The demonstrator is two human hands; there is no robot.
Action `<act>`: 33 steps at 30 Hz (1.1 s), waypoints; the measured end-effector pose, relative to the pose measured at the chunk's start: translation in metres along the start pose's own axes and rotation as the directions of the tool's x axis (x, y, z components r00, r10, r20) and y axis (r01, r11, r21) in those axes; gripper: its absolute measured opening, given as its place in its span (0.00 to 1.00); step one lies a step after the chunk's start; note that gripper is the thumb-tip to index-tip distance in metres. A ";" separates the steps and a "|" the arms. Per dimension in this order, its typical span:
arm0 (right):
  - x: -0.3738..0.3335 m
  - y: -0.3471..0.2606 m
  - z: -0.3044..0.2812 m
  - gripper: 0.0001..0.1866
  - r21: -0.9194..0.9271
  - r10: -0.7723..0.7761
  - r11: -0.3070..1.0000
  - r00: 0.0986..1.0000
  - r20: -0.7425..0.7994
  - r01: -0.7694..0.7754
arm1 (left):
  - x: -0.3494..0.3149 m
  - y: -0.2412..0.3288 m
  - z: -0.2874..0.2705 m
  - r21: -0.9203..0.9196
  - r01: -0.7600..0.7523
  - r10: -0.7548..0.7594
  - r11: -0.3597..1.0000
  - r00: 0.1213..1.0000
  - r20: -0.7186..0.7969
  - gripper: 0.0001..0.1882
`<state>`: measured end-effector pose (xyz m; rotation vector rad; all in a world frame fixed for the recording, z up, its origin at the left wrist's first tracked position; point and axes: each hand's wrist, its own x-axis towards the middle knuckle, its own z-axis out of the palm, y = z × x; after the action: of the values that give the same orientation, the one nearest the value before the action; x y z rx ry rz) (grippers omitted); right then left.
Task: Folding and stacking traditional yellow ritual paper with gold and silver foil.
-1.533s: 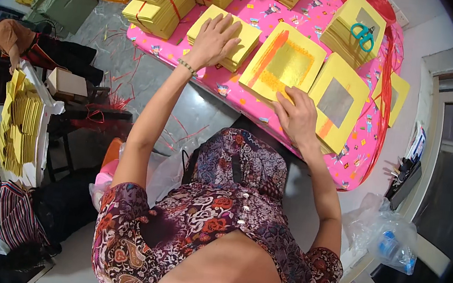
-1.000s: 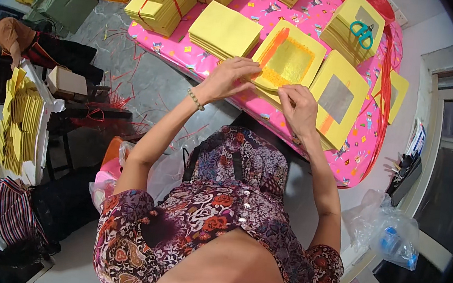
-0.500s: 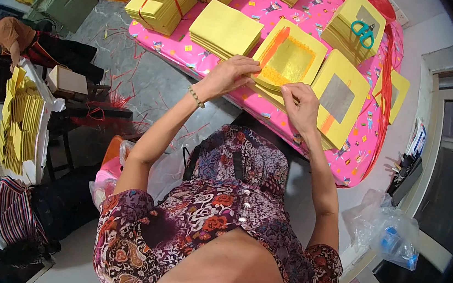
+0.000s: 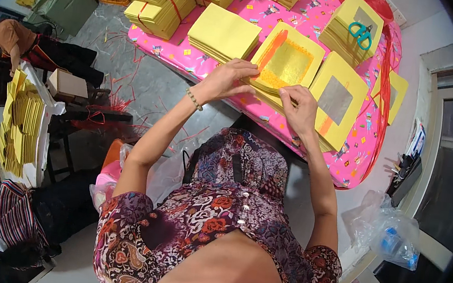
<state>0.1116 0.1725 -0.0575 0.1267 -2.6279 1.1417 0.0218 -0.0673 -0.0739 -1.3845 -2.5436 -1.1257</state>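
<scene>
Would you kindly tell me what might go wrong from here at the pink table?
The left hand and right hand are both at the gold-square stack's near edge, so its top sheets might shift out of line. The teal-handled scissors lie loose atop a tall yellow stack and could slide off if bumped. The red strands along the table's right side might snag something.

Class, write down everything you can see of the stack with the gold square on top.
The stack looks like yellow paper sheets with rounded corners. On top is a shiny gold square, edged in orange, with a bolder orange stripe along its left. It lies at a slant on the pink cover, between a plain stack and a grey-squared stack. The left hand touches its near left corner, the right hand its near edge; whether they grip is unclear.
</scene>
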 end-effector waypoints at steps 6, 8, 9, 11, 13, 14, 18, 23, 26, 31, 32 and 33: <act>0.001 0.001 0.000 0.11 -0.003 0.003 1.000 1.000 0.010 -0.003 | 0.006 0.004 -0.004 0.023 0.050 -0.051 0.998 0.998 0.036 0.22; 0.001 0.001 0.000 0.11 0.001 -0.009 1.000 1.000 0.008 0.008 | 0.007 0.004 -0.006 0.060 -0.003 0.000 0.998 0.999 0.045 0.22; 0.001 0.001 0.000 0.11 0.002 -0.009 1.000 1.000 0.007 0.009 | 0.007 0.003 -0.006 0.061 -0.003 0.000 0.998 0.999 0.045 0.22; 0.001 0.001 0.000 0.11 0.001 0.002 1.000 1.000 0.006 -0.002 | 0.008 0.002 -0.005 0.064 -0.011 0.009 0.998 1.000 0.025 0.21; 0.001 0.001 0.000 0.12 0.002 0.007 1.000 1.000 0.007 -0.007 | 0.010 0.005 -0.006 0.067 0.011 -0.014 0.998 0.999 0.043 0.20; 0.001 0.001 -0.001 0.12 0.002 0.012 1.000 1.000 0.008 -0.012 | 0.011 0.007 -0.006 0.071 0.033 -0.037 0.997 0.997 0.060 0.19; 0.001 -0.002 -0.002 0.11 0.020 0.039 0.999 0.999 0.006 -0.039 | 0.015 0.008 -0.003 0.175 -0.020 0.013 0.984 0.999 0.044 0.14; 0.000 -0.011 -0.007 0.11 -0.153 -0.248 0.958 0.969 -0.018 0.242 | 0.027 0.009 -0.008 0.283 0.034 -0.076 0.958 0.988 0.138 0.08; 0.005 0.001 -0.010 0.11 -0.208 -0.293 0.935 0.956 0.009 0.289 | 0.039 0.015 -0.013 0.332 0.079 -0.168 0.940 0.954 0.249 0.10; 0.042 -0.005 -0.034 0.10 0.012 -0.015 1.000 1.000 0.007 0.015 | 0.042 0.036 -0.011 0.321 -0.044 0.131 0.946 0.958 -0.253 0.21; 0.053 -0.002 -0.041 0.13 0.043 0.001 0.999 1.000 0.024 -0.002 | 0.044 0.043 -0.011 0.442 -0.062 0.247 0.895 0.894 -0.374 0.24; 0.064 0.006 -0.043 0.13 0.042 -0.003 0.999 1.000 0.018 0.002 | 0.044 0.045 -0.005 0.445 -0.067 0.254 0.893 0.892 -0.375 0.24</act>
<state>0.0584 0.2102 -0.0157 0.1488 -2.6197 1.2007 0.0267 -0.0236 -0.0287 -1.0759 -2.1359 -0.6896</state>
